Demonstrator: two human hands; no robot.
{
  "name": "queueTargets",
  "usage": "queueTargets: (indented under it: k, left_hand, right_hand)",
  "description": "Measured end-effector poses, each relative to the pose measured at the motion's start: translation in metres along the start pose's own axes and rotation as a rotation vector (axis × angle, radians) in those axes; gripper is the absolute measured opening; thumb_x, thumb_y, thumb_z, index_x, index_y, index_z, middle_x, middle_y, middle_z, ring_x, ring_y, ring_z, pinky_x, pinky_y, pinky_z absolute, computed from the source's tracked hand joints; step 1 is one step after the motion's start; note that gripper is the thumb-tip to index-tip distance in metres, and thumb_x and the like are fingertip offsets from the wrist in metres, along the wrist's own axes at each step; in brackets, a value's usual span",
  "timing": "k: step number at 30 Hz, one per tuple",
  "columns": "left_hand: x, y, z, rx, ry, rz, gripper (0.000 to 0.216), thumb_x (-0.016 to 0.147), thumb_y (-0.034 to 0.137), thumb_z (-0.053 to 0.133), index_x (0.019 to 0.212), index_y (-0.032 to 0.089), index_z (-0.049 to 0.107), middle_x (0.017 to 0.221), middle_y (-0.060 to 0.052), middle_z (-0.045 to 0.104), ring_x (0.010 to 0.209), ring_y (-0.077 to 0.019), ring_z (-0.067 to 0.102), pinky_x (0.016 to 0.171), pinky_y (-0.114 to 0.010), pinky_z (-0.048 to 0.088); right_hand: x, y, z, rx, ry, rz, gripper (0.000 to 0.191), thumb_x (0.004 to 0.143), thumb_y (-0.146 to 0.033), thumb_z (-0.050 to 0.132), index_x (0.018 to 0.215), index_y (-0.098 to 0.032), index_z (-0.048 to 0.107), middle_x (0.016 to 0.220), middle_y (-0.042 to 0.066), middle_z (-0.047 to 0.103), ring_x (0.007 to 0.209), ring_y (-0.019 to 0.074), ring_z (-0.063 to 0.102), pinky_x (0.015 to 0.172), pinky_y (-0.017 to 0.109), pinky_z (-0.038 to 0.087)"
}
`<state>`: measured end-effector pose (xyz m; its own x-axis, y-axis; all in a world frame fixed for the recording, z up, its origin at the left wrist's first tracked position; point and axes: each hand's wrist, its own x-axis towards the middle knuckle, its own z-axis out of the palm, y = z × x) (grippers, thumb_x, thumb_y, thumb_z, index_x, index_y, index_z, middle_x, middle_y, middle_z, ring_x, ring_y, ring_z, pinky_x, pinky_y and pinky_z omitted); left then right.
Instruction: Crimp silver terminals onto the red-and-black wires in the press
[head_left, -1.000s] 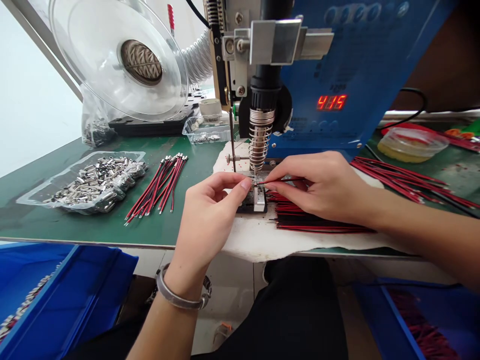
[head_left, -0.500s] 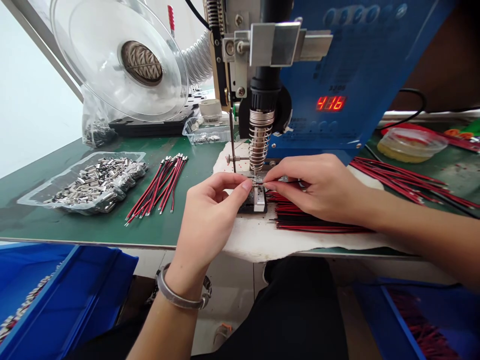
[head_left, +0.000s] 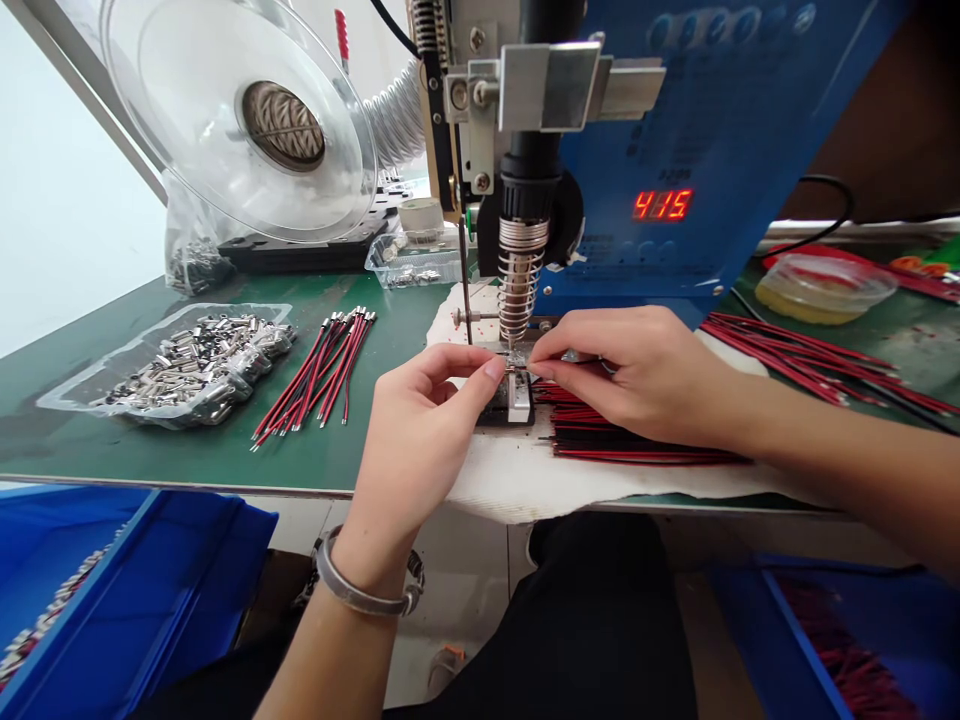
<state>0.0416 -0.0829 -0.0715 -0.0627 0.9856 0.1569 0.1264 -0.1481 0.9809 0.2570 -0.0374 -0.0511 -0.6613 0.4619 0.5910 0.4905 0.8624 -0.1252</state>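
Right-hand fingers (head_left: 562, 337) pinch a slim wire (head_left: 518, 369) beneath a coiled metal spring (head_left: 522, 240).

A workshop of electrical assembly
Signs of it — a blue machine (head_left: 720, 130) with red digits (head_left: 662, 205), a silver hose (head_left: 396, 118), a green table (head_left: 172, 455) carrying metal parts (head_left: 206, 362) and red-black wires (head_left: 615, 447).
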Motion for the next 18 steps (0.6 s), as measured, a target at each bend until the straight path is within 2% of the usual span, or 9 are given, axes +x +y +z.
queueTargets:
  k: [3,9,14,18]
  left_hand:
    - [-0.0009,0.0009,0.0007,-0.016,0.005,0.001,0.023,0.090,0.042,0.082,0.088,0.019,0.078,0.068,0.002,0.058,0.056,-0.0088,0.036,0.050,-0.025,0.026]
    - [0.0002,-0.0001,0.0008,-0.059,0.040,0.039,0.025,0.092,0.044,0.081,0.092,0.020,0.074,0.078,0.001,0.067,0.052,-0.0079,0.037,0.048,-0.028,0.026]
    - [0.0013,-0.0022,0.0007,-0.068,0.040,0.027,0.033,0.095,0.048,0.076,0.082,0.020,0.067,0.058,0.005,0.052,0.048,-0.0094,0.033,0.049,-0.029,0.028]
    - [0.0018,-0.0028,0.0006,-0.092,0.043,0.029,0.032,0.095,0.049,0.076,0.082,0.021,0.067,0.055,0.006,0.047,0.047,-0.0099,0.033,0.050,-0.029,0.029]
  right_hand:
    - [0.0002,0.0001,0.0003,-0.004,-0.008,0.016,0.015,0.103,-0.022,0.062,0.098,-0.022,0.076,0.092,0.003,0.081,0.075,0.0182,0.072,0.068,0.032,0.053]
    - [0.0013,0.0002,0.0004,0.002,-0.005,0.008,0.014,0.103,-0.021,0.063,0.098,-0.023,0.075,0.092,0.002,0.081,0.074,0.0181,0.072,0.066,0.032,0.053]
    - [0.0017,-0.0005,-0.0011,0.025,-0.026,0.049,0.015,0.102,-0.024,0.061,0.097,-0.025,0.075,0.090,0.002,0.081,0.071,0.0182,0.071,0.065,0.032,0.053]
    - [0.0015,-0.0020,-0.0019,0.029,-0.030,0.057,0.015,0.102,-0.024,0.061,0.097,-0.023,0.075,0.088,0.002,0.080,0.067,0.0169,0.068,0.062,0.031,0.051]
